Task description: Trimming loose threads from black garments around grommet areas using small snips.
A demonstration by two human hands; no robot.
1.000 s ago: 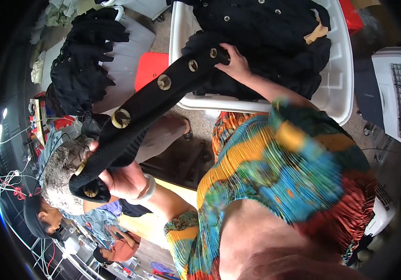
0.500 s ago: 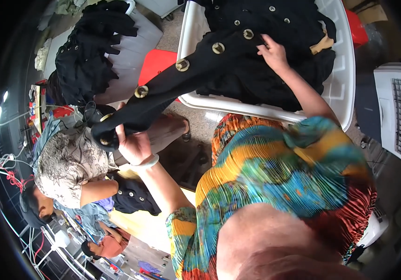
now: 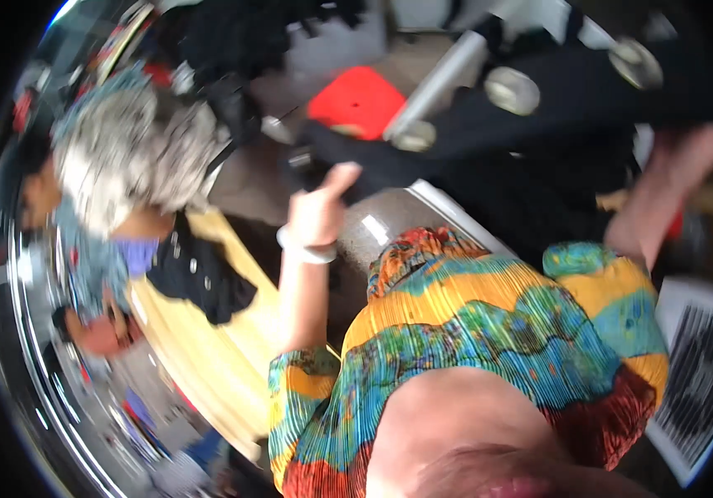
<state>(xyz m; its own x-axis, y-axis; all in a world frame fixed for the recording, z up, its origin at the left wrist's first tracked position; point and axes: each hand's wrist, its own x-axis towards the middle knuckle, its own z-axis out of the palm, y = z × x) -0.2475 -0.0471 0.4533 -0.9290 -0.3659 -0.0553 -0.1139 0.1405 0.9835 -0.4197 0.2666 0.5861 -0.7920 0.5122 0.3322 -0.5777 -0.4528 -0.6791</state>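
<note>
The picture is motion-blurred. My left hand [image 3: 321,209], with a white bangle at the wrist, grips the near end of a long black garment [image 3: 539,116] studded with large round metal buttons. The garment stretches up and to the right across a white plastic crate [image 3: 448,70]. My right hand [image 3: 676,178] is raised at the far right, against the black cloth; its fingers are blurred, so its grip cannot be made out. My multicoloured pleated sleeves fill the lower middle.
A red stool [image 3: 356,100] stands behind the garment. A person in a grey patterned top [image 3: 132,158] sits at the left beside a yellow wooden table [image 3: 199,349] with a dark cloth [image 3: 199,278] on it. A white grilled box [image 3: 705,365] is at the lower right.
The view has swung and closed in. My left hand has moved right and up with the garment's end; my right hand has shifted to the far right edge.
</note>
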